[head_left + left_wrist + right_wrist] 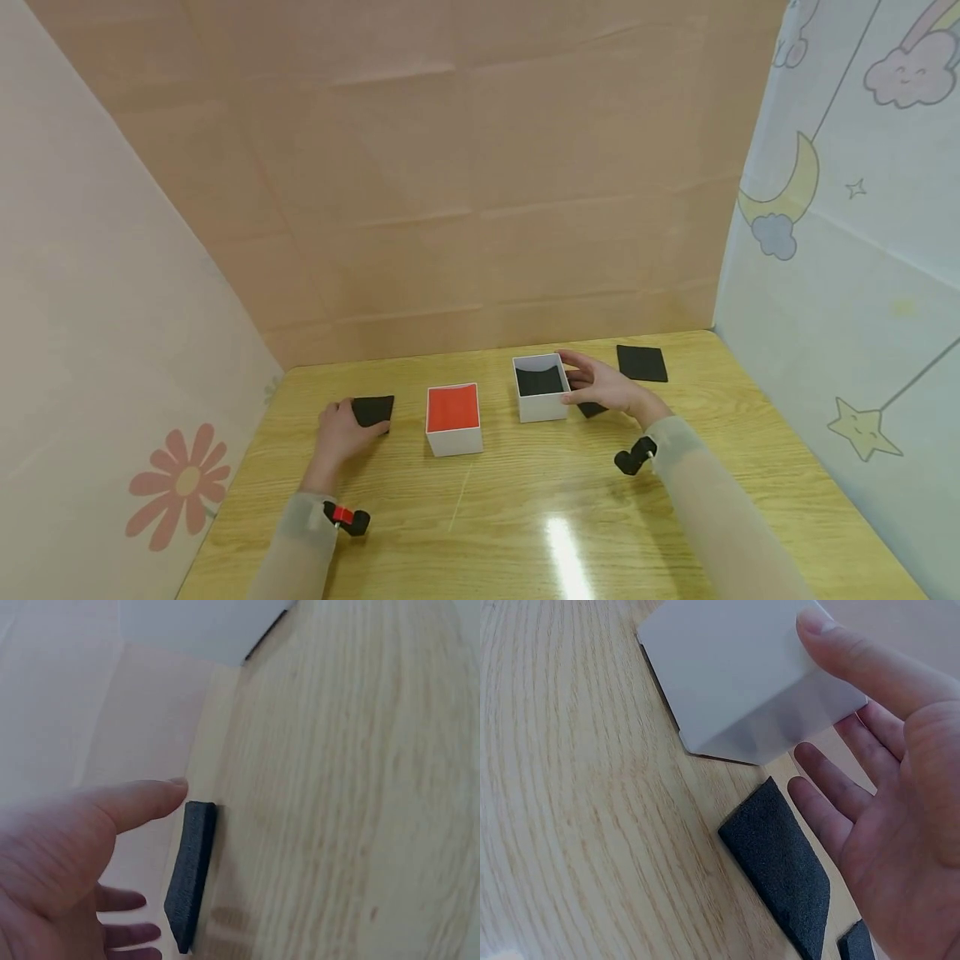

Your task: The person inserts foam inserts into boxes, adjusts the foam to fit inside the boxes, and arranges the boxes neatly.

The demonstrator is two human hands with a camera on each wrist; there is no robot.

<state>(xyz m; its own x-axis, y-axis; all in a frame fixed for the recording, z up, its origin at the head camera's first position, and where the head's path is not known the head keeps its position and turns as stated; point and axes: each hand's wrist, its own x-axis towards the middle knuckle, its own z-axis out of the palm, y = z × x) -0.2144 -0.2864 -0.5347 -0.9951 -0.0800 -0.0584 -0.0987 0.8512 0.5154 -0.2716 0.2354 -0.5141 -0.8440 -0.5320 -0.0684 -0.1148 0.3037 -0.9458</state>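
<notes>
My left hand [342, 431] is at a black foam square [373, 410] on the left of the table. Its thumb and fingers are spread around the square; in the left wrist view the thumb tip sits just past one end of the black foam [192, 874]. The right hand [604, 385] holds a white open box [543, 408] by its right side, thumb on the near face and fingers toward the far side. Black lining or foam [538, 382] shows inside this box. Partly hidden under that hand lies another black foam square [776, 862].
Between the hands stands a white box [457, 442] with a red piece [453, 407] at its top. One more black square [642, 363] lies at the far right. A tan backdrop [450, 208] rises behind the wooden table [420, 517], with printed sheets on both sides.
</notes>
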